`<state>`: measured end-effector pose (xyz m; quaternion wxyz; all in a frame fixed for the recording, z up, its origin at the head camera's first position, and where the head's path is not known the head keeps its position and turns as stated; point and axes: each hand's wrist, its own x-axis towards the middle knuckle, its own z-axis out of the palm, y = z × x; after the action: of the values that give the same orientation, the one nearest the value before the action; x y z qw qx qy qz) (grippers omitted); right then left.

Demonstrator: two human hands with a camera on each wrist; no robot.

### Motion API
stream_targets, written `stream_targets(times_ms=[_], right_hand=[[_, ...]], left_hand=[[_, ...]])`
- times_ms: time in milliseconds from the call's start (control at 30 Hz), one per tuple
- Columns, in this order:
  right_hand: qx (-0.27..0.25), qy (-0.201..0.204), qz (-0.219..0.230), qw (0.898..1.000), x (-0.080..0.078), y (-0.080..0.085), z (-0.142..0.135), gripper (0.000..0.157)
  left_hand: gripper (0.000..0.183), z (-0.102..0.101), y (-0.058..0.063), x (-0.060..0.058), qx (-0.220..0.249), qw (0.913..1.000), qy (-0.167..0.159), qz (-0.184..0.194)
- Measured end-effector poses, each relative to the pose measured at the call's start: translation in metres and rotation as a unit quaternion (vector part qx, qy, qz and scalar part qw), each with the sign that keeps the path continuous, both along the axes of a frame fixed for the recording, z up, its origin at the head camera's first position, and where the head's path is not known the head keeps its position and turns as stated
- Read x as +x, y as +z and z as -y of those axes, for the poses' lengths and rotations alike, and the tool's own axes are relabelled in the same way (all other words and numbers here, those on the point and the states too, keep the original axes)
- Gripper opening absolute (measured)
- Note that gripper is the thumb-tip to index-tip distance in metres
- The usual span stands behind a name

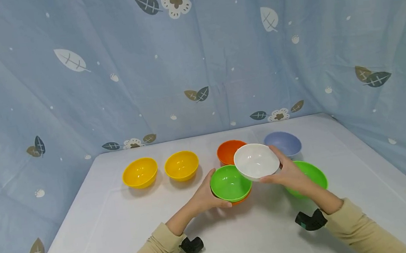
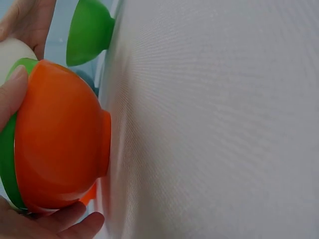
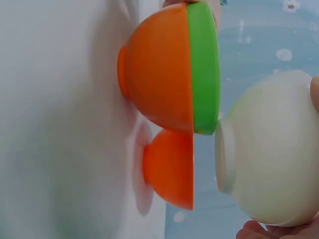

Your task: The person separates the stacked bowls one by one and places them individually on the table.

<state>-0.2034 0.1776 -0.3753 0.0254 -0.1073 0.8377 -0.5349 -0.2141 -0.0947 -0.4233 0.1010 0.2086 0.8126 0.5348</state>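
A green bowl [image 1: 230, 183] sits nested inside an orange bowl [image 2: 65, 134], whose foot is right at the white tabletop. My left hand [image 1: 206, 193] grips this pair from the left, thumb at the green rim and fingers round the far side. Up in the air, a white bowl [image 1: 257, 162] is held by my right hand [image 1: 289, 174], thumb and fingers at its right side. The white bowl hangs just above and to the right of the green one, slightly tilted; in the right wrist view its foot [image 3: 225, 157] is close to the green rim.
Two yellow bowls [image 1: 140, 173] stand at the back left. Behind the stack is another orange bowl [image 1: 228, 150], partly hidden by the white one. A blue bowl [image 1: 284, 143] stands at the back right, and a second green bowl [image 1: 311, 174] lies partly behind my right hand. A patterned blue curtain [image 1: 166, 72] hangs behind the table.
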Motion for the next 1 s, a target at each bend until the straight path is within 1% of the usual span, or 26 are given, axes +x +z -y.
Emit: stream_targets(times_ms=[200,367,567,700,800,1000], right_hand=[[0.008,-0.009,0.014,1.000,0.002,0.003,-0.004,0.107],[0.022,-0.010,0.015,1.000,0.006,0.004,-0.005,0.108],[0.054,-0.010,0.003,0.998,0.009,-0.001,-0.005,0.106],[0.060,-0.004,-0.006,0.998,0.010,-0.006,-0.004,0.105],[0.061,-0.003,-0.011,0.998,0.010,-0.010,-0.002,0.105],[0.082,-0.001,-0.010,0.997,0.013,-0.015,0.003,0.106]], left_hand=[[0.113,0.001,0.000,0.001,-0.020,0.9996,0.018,-0.013],[0.111,0.004,0.000,0.003,-0.028,0.9992,0.026,-0.011],[0.113,0.011,0.004,0.007,-0.040,0.9986,0.033,-0.005],[0.115,0.017,0.005,0.009,-0.051,0.9978,0.042,0.000],[0.117,0.022,0.004,0.009,-0.048,0.9978,0.044,0.002],[0.121,0.033,0.001,0.010,-0.019,0.9988,0.045,-0.004]])
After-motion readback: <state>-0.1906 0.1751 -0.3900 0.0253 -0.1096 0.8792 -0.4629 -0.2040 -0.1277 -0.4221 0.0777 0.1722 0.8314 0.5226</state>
